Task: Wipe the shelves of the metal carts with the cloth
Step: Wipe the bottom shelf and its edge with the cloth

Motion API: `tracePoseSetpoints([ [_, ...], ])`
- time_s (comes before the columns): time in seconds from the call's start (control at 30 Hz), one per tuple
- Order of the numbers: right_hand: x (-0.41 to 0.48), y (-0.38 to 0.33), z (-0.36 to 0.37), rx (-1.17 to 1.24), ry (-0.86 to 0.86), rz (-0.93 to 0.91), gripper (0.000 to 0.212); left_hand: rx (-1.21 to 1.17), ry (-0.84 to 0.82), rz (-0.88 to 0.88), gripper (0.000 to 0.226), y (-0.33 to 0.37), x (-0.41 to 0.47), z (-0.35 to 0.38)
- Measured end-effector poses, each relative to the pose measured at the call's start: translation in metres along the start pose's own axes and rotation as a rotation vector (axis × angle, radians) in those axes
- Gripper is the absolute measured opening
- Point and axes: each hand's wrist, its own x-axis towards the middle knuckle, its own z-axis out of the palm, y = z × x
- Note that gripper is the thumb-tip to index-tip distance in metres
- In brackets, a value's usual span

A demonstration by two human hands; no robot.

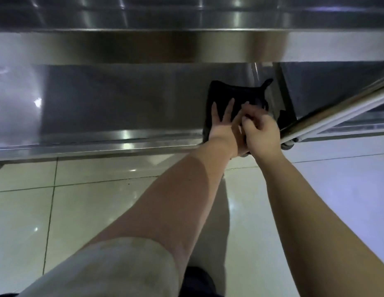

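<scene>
Cloth (236, 92), dark: lying flat at the right end of the lower shelf (122, 101), under both hands. Left hand (221, 127) pressing it, fingers spread. Right hand (261, 131) curling alongside, grip unclear. Shelf running leftward.

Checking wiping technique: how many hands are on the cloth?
2. The left hand lies flat, fingers straight, on the dark cloth on the lower shelf; the right hand, fingers curled, appears to pinch the cloth just right of it.
</scene>
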Motion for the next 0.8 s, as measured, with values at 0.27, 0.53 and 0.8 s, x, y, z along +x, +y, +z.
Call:
tracePoseSetpoints([
  [0.27,-0.015,0.013,-0.008,-0.054,0.098,-0.107,0.037,-0.490,0.270,0.203,0.048,-0.054,-0.032,-0.003],
  [0.53,-0.053,0.017,0.046,-0.686,-0.119,-0.186,0.072,-0.090,0.101,0.197,0.068,-0.094,-0.081,0.023],
  [0.8,-0.048,-0.020,0.036,-0.674,-0.040,-0.194,0.039,-0.341,0.149,0.048,0.063,-0.122,-0.124,0.003],
])
